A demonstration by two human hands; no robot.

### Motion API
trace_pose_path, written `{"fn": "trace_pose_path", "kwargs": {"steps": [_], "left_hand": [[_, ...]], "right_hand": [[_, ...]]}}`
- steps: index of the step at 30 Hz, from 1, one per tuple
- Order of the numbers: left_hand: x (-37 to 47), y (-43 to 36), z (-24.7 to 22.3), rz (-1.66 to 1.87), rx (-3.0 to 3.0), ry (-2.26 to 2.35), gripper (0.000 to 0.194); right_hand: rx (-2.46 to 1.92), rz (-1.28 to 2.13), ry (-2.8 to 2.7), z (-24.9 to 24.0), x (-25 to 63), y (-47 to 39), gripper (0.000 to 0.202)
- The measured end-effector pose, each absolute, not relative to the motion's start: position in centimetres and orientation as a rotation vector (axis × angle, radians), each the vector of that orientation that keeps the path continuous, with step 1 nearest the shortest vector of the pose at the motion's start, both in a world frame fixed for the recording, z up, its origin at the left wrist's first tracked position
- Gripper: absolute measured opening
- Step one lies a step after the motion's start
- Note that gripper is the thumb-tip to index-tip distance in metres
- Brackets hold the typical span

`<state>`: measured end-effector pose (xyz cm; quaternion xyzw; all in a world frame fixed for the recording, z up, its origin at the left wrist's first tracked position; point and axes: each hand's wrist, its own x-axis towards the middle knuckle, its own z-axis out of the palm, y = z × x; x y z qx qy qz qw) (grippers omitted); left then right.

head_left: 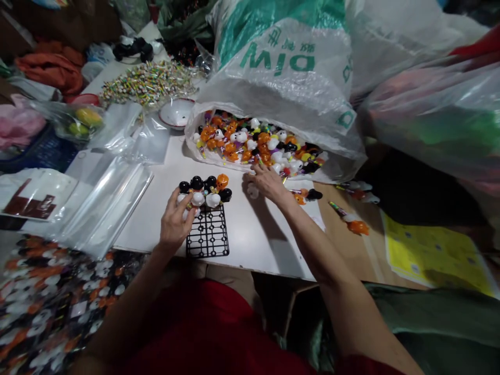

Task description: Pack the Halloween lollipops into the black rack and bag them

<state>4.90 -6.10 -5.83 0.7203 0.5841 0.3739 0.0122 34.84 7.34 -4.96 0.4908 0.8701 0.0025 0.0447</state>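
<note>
On a black plastic grid frame (207, 232) several small Halloween toys with round heads are set along the far end, among them a black head (197, 182), an orange pumpkin head (222, 181) and a white head (213, 200). My left hand (175, 221) is at the grid's left side, thumb and fingers closed on a white-headed toy (191, 213). At the near edge of a heap of similar toys (250, 140), my right hand (267, 182) has its fingers bent; what they grip is hidden. A white toy head (253, 191) shows just below that hand.
The heap lies in the mouth of a big white and green bag (289, 88). Loose toys (357, 227) and yellow sheets (437, 255) lie to the right. Clear plastic bags (105, 208), a bowl (175, 113) and a pile of small coloured sticks (150, 80) are left.
</note>
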Motion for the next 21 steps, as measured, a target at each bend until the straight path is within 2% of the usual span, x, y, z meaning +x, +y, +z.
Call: {"fn": "trace_pose_path", "kwargs": {"steps": [4,6,8,11,13,15,18,21], "left_hand": [[4.9,-5.9,-6.4,1.174,2.334,1.816,0.038],[4.9,-5.8,-6.5,1.148,2.343,1.816,0.039],[4.8,-5.8,-6.5,1.143,2.339,1.812,0.04],[4.7,-5.7,-6.4,1.164,2.332,1.8,0.04],[4.7,-5.6,-6.3,1.165,2.334,1.799,0.04],[4.8,-5.6,-6.3,1.153,2.335,1.799,0.04],[4.8,-5.6,-6.3,1.153,2.333,1.795,0.04],[5.0,-5.7,-6.1,1.159,2.308,1.816,0.039]], "right_hand": [[1.504,-0.008,2.713,-5.8,35.5,5.5,0.029],[1.596,-0.123,2.824,-5.7,35.4,3.5,0.026],[1.868,-0.333,2.985,-5.3,34.4,0.8,0.022],[2.434,-0.987,3.037,-5.6,30.1,-3.8,0.023],[2.411,-1.587,2.883,-6.9,26.2,-6.2,0.025],[2.376,-1.917,2.626,-8.8,22.7,-7.4,0.027],[2.478,-1.928,2.47,-10.9,20.0,-7.1,0.028],[2.338,-1.598,2.651,-11.0,19.7,-6.3,0.019]]}}
